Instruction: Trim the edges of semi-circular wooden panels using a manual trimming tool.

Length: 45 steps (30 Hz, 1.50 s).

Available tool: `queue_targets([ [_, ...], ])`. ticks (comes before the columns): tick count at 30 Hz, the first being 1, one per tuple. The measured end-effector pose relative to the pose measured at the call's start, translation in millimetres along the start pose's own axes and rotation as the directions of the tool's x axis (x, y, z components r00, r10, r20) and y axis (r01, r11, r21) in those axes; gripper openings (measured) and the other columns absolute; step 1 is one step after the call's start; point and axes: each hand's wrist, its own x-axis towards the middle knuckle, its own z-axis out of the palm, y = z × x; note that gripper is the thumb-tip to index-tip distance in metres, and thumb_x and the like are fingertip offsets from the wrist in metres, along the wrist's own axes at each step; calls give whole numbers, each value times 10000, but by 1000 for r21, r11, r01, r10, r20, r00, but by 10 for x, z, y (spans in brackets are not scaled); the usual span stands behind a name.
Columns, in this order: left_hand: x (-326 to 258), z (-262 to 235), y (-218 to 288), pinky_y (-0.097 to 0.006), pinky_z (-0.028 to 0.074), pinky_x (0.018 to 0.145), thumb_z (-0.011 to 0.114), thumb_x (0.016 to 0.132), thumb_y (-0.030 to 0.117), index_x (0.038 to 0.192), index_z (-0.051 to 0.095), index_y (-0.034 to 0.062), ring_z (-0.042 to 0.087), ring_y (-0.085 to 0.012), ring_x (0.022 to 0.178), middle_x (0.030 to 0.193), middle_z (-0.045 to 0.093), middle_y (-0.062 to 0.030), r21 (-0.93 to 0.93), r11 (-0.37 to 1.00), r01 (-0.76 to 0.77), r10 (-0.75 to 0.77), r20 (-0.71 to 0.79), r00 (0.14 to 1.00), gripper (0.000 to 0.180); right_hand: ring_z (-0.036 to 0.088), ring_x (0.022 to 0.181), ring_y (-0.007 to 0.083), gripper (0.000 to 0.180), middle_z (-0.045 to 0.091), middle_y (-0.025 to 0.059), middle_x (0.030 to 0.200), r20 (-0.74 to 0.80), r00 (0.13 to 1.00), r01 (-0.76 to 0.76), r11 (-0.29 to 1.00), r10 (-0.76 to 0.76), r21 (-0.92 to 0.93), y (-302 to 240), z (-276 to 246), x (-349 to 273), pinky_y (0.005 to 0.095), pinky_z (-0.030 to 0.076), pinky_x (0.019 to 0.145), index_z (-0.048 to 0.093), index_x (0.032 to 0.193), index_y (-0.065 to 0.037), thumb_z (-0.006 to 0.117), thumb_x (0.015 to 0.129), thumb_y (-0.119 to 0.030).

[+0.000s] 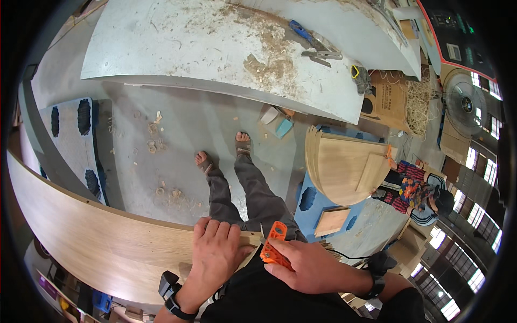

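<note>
In front of me, a long light-brown wood panel point(116, 237) curves from the far left to my body. My left hand point(218, 247) is wrapped over its edge near the right end, fingers on the far side. My right hand point(304, 264) closes around an orange plastic-handled cutter point(276, 237) with round holes in the handle. A thin metal blade seems to stand at the cutter's left side, right by the panel's end corner. Whether the blade touches the wood I cannot tell.
A white bench point(188, 48) strewn with shavings carries a blue-handled tool point(301, 31). Stacked rounded panels point(344, 161) rest on a blue pallet point(308, 199) at right, beside another person point(417, 191). A teal dustpan point(283, 127) and wood scraps lie on the floor. A fan point(466, 102) stands far right.
</note>
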Motion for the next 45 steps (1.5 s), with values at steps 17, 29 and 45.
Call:
queue_targets([
  [17, 29, 51, 8, -399, 356, 832, 819, 640, 309, 753, 557, 79, 535, -235, 746, 700, 517, -52, -48, 998, 31, -34, -65, 997, 367, 671, 796, 360, 553, 663, 197, 969, -46, 999, 4, 996, 0, 85, 153, 77, -41, 429, 534, 695, 519, 1297, 36, 584, 926, -368],
  [29, -4, 117, 16, -409, 353, 826, 819, 617, 334, 761, 576, 83, 534, -240, 737, 704, 526, -52, -31, 998, 54, -56, -70, 996, 377, 663, 777, 380, 466, 670, 198, 881, -64, 997, 53, 991, -45, 123, 278, 58, 22, 444, 531, 695, 584, 1206, 8, 584, 919, -360],
  [45, 146, 103, 151, -457, 290, 932, 735, 696, 86, 1006, 698, 172, 563, -210, 937, 1008, 620, 5, 9, 997, -75, 76, -90, 993, 323, 657, 885, 353, 503, 672, 191, 974, -148, 972, -125, 939, 180, 322, 964, 23, 37, 377, 508, 764, 546, 1301, -45, 628, 908, -347],
])
